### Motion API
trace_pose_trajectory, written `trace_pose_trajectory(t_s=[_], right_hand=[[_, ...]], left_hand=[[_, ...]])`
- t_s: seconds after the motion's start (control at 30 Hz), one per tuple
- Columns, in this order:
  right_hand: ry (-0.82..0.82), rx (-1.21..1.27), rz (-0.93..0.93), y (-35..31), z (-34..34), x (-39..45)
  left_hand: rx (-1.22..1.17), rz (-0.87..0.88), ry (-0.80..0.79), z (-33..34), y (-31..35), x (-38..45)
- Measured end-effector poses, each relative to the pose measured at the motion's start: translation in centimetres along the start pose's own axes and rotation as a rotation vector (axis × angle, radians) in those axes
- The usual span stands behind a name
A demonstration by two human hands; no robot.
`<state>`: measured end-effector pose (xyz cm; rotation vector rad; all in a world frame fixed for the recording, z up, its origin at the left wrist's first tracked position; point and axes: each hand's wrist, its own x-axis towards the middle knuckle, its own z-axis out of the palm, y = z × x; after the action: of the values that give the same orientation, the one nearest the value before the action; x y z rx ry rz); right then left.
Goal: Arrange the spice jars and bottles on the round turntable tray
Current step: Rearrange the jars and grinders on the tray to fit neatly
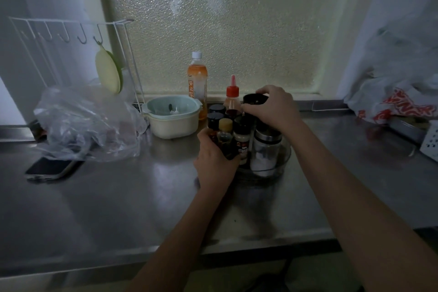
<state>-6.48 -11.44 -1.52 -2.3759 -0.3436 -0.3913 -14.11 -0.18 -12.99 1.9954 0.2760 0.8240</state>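
Observation:
A clear round turntable tray (283, 161) stands on the steel counter, packed with several jars and bottles. My left hand (214, 161) wraps the base of a small tan-capped bottle (224, 134) at the tray's left edge. My right hand (272, 108) grips a black-lidded jar (254, 99) at the tray's back. A white-labelled spice shaker (242, 140) and a steel-collared glass jar (265, 149) stand at the front. A red-nozzled sauce bottle (232, 96) rises behind the black-capped jars (216, 109).
An orange drink bottle (197, 80) and a pale bowl (173, 116) stand behind and left of the tray. A crumpled plastic bag (87, 123) and a phone (51, 168) lie left. A wire hook rack (71, 31) stands at the back left. Bags (393, 92) pile up right.

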Motion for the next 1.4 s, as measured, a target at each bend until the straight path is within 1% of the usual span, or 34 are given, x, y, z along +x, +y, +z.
trace_pose_trajectory(t_s=[0.13,0.2,0.33,0.4,0.47,0.57,0.63,0.7,0.73,0.83,0.87,0.93,0.97,1.03,1.07,1.17,1.23,1.33,1.4], right_hand=[[0.220,0.159,-0.266,-0.6,-0.6,-0.6],[0.315,0.256,-0.329,-1.0,-1.0,-0.7],[0.463,0.407,-0.383,-2.3,-2.5,-0.8],[0.463,0.427,-0.373,-2.9,-3.1,-0.4],[0.408,0.399,-0.320,-3.1,-3.0,0.1],[0.383,0.399,-0.229,-2.3,-1.7,0.2],[0.418,0.484,-0.171,-1.9,-1.0,0.0],[0.461,0.526,-0.134,-1.8,-0.6,-0.1],[0.482,0.539,-0.128,-1.7,-0.3,-0.1],[0.526,0.580,-0.120,-1.9,0.5,-0.3],[0.531,0.591,-0.124,-2.1,0.6,-0.4],[0.561,0.605,-0.135,-2.5,0.3,-0.5],[0.594,0.610,-0.142,-2.7,-0.1,-0.6],[0.649,0.628,-0.165,-3.1,-1.0,-0.6],[0.648,0.635,-0.179,-3.2,-1.5,-0.7],[0.556,0.630,-0.187,-3.3,-2.2,-1.2],[0.495,0.624,-0.198,-3.1,-2.1,-1.8],[0.428,0.590,-0.219,-2.7,-1.8,-2.9],[0.403,0.560,-0.231,-2.6,-1.9,-3.4]], left_hand=[[0.025,-0.024,0.027,0.2,0.2,0.2],[0.070,-0.041,0.038,0.2,0.5,0.3],[0.171,-0.051,0.050,0.4,1.3,0.6],[0.178,-0.072,0.066,0.6,1.5,0.8],[0.168,-0.069,0.101,0.7,1.3,0.9],[0.301,0.112,0.163,1.1,0.3,0.7],[0.315,0.143,0.177,1.3,0.4,1.0],[0.311,0.192,0.224,1.2,1.1,1.2],[0.304,0.247,0.238,1.2,1.4,1.1],[0.336,0.484,0.231,1.1,1.3,0.7],[0.306,0.523,0.225,0.9,1.3,0.7],[0.194,0.506,0.198,0.7,0.9,1.1],[0.174,0.500,0.204,0.7,0.7,1.3],[0.056,0.512,0.251,0.1,0.5,1.5],[-0.023,0.508,0.263,0.2,0.4,1.5],[-0.151,0.421,0.314,0.3,0.3,1.8],[-0.213,0.387,0.293,0.4,-0.1,2.0],[-0.249,0.342,0.222,-0.1,-0.2,2.1],[-0.280,0.289,0.235,-0.4,0.1,2.2]])
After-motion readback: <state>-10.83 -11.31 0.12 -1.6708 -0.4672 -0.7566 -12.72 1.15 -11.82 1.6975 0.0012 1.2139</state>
